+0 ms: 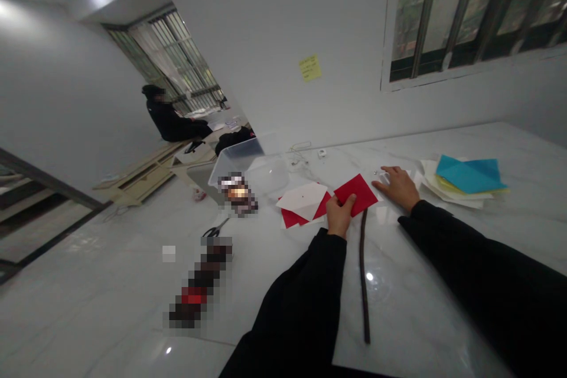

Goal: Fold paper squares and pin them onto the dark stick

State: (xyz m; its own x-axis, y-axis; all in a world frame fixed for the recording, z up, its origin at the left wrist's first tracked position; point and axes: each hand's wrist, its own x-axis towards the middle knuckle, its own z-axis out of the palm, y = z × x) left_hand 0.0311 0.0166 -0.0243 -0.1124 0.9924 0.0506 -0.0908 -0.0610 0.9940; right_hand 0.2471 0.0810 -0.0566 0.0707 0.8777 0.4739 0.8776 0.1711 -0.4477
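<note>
My left hand (339, 215) is closed on the near corner of a red square of paper (357, 192) that lies on the white marble table (274, 283). My right hand (397, 186) rests flat on the table just right of that red sheet, fingers spread. To the left of the red sheet lies a folded white and red paper (303, 204). A dark thin stick (364, 274) lies on the table below the red sheet, between my two forearms.
A stack of white, yellow and blue papers (465, 180) lies at the right. A clear plastic box (250, 168) stands at the table's far edge, scissors (215, 229) lie left of centre. Another person in dark clothes (170, 118) sits in the far room.
</note>
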